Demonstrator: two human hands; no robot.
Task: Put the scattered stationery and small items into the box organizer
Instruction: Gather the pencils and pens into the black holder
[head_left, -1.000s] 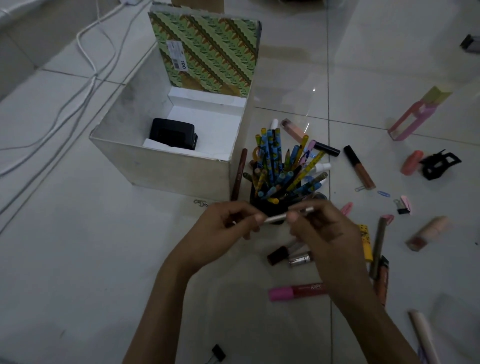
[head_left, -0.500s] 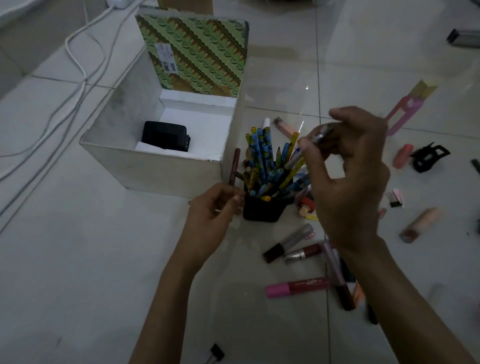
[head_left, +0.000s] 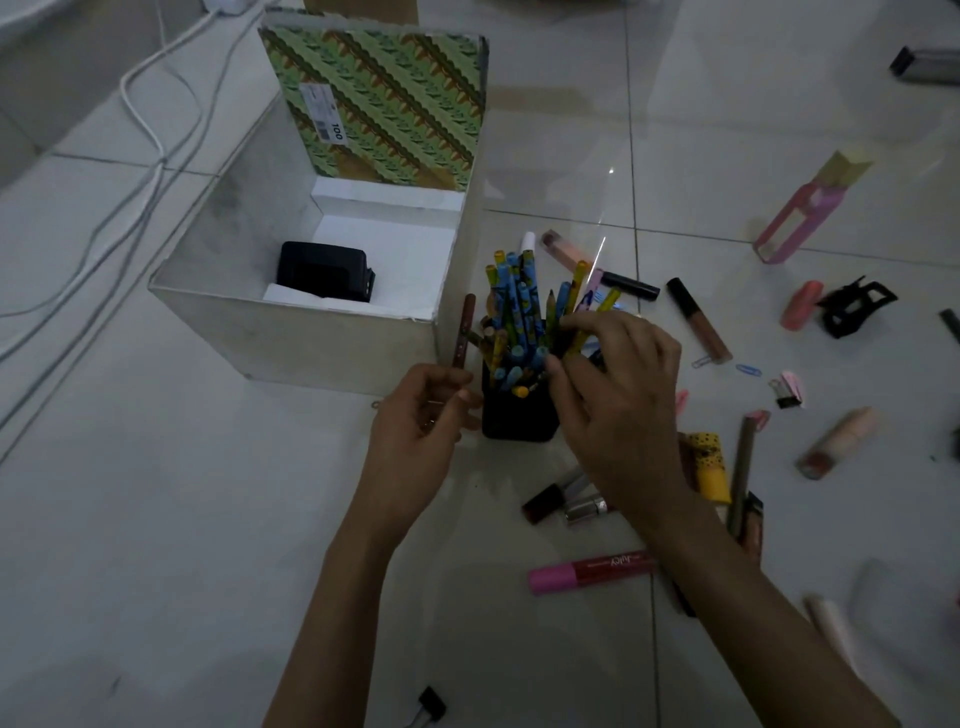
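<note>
Box organizer (head_left: 291, 338): white, open, on the tiled floor (head_left: 156, 519) at upper left. Its green patterned lid (head_left: 384, 109) stands upright at the back. One black item (head_left: 324, 270) lies inside on the bottom.

Black pencil cup (head_left: 517, 421): stands on the floor just beside the box's near right corner, outside it, packed with pencils (head_left: 511, 306), mostly blue and yellow, tips up.

Left hand (head_left: 423, 410): just left of the cup, fingers curled round the lower end of a brown pencil (head_left: 464, 332), held near upright against the box corner.

Right hand (head_left: 618, 395): over the cup's right side, fingers bent, forefinger and thumb tips in among the pencils. Cannot tell whether it pinches one.

Around, right of the cup: lip gloss tube (head_left: 696, 322), blue paper clip (head_left: 748, 370), black hair claw (head_left: 854, 306) and pink carton (head_left: 802, 213), well apart from the box. The right forearm covers part of the yellow tube (head_left: 709, 465). A pink marker (head_left: 587, 570) lies near the wrist. A binder clip (head_left: 431, 704) lies at the bottom edge. White cables (head_left: 150, 156) run past the box on the left.
</note>
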